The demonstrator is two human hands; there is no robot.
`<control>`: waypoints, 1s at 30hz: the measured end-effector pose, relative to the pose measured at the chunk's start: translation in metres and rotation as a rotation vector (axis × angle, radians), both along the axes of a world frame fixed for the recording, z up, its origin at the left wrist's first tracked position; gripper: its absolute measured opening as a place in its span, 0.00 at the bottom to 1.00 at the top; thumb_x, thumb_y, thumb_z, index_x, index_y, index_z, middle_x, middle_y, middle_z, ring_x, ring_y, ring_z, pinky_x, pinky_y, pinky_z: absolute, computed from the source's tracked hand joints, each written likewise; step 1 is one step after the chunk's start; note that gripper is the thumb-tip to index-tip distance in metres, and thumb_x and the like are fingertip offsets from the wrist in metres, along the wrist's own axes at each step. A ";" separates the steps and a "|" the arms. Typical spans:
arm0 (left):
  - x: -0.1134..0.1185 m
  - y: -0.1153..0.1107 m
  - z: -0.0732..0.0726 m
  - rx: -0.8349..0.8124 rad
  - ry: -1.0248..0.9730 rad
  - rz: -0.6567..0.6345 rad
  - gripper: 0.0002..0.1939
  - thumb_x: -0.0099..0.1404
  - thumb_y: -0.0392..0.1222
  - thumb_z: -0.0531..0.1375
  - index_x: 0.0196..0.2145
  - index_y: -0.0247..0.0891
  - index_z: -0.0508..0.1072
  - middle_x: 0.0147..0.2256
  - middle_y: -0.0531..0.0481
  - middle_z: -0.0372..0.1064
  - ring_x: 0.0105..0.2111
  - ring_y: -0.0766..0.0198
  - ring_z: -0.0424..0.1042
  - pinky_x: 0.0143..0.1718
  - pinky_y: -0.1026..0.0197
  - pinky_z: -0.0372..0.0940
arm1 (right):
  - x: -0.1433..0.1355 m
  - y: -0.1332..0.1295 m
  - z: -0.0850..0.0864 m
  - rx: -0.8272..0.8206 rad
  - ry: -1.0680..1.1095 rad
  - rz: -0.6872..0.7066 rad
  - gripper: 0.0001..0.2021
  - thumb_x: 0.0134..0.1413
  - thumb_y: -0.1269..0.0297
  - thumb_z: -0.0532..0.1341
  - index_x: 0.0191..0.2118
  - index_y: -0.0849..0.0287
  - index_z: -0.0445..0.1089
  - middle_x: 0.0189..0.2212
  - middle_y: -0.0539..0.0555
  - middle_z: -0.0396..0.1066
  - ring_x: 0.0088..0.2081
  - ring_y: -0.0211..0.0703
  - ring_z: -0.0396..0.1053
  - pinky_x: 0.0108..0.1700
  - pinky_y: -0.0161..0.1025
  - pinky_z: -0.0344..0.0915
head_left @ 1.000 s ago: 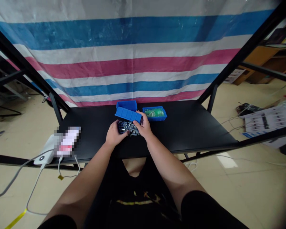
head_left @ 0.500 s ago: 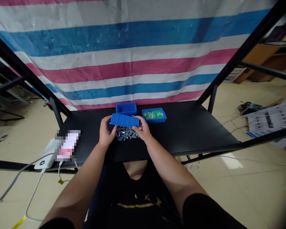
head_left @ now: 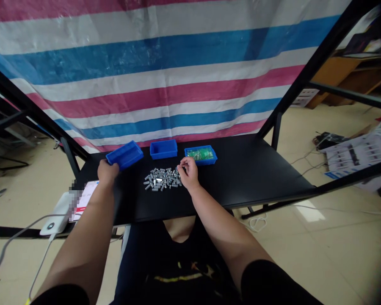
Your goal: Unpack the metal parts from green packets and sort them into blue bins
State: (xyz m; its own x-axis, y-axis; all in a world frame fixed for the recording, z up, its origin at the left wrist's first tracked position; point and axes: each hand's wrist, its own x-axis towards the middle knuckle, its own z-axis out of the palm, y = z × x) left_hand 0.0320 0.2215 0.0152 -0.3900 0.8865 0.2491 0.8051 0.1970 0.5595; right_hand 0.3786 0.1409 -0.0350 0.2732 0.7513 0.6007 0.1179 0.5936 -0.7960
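Observation:
My left hand (head_left: 108, 172) grips the near left end of a blue plastic bin (head_left: 125, 155), which is tilted, with its inside facing up and no parts visible in it. On the black table lies a heap of small grey metal cylinders (head_left: 160, 179), shaped like standoffs or pins. Beside the heap's right edge is my right hand (head_left: 189, 173), its fingers loosely curled and a little apart from the thumb, with nothing seen between them. Behind the heap stands a second blue bin (head_left: 164, 149), showing a bare floor. A third blue bin (head_left: 201, 155) holds green circuit boards.
The black table (head_left: 241, 178) carries a phone (head_left: 84, 199) and a white power bank (head_left: 57, 214) with cables at its left end. A striped plastic sheet (head_left: 165, 93) hangs behind it. Black frame posts (head_left: 275, 131) rise at both sides.
The blue bin has moved from above the heap to the left in my left hand and turned over. My right hand has let go of it. More of the metal cylinders show.

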 end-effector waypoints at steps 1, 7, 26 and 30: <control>-0.004 0.004 -0.001 -0.041 0.010 0.028 0.20 0.55 0.36 0.62 0.46 0.28 0.70 0.40 0.32 0.75 0.44 0.39 0.76 0.47 0.41 0.70 | 0.002 0.000 0.001 0.009 -0.047 -0.063 0.09 0.59 0.59 0.63 0.42 0.53 0.64 0.38 0.52 0.64 0.34 0.41 0.67 0.42 0.44 0.73; 0.002 0.013 0.006 -0.044 0.008 0.105 0.23 0.53 0.41 0.64 0.46 0.31 0.70 0.47 0.24 0.72 0.51 0.32 0.72 0.50 0.29 0.66 | 0.031 -0.008 0.006 -0.073 -0.410 -0.406 0.06 0.58 0.65 0.58 0.41 0.54 0.67 0.40 0.57 0.66 0.44 0.51 0.67 0.49 0.50 0.69; 0.143 0.012 -0.023 0.182 0.382 -0.736 0.18 0.72 0.50 0.52 0.47 0.38 0.77 0.57 0.35 0.67 0.58 0.44 0.68 0.59 0.42 0.64 | 0.084 -0.003 -0.013 -0.336 -0.642 -0.641 0.11 0.59 0.56 0.64 0.45 0.52 0.78 0.51 0.60 0.63 0.51 0.57 0.60 0.57 0.57 0.61; 0.147 0.006 -0.025 0.242 0.349 -0.797 0.16 0.71 0.46 0.52 0.44 0.39 0.77 0.56 0.35 0.68 0.58 0.45 0.66 0.62 0.40 0.63 | 0.086 -0.005 -0.015 -0.287 -0.624 -0.610 0.11 0.59 0.56 0.64 0.44 0.53 0.79 0.48 0.60 0.64 0.51 0.56 0.62 0.59 0.55 0.61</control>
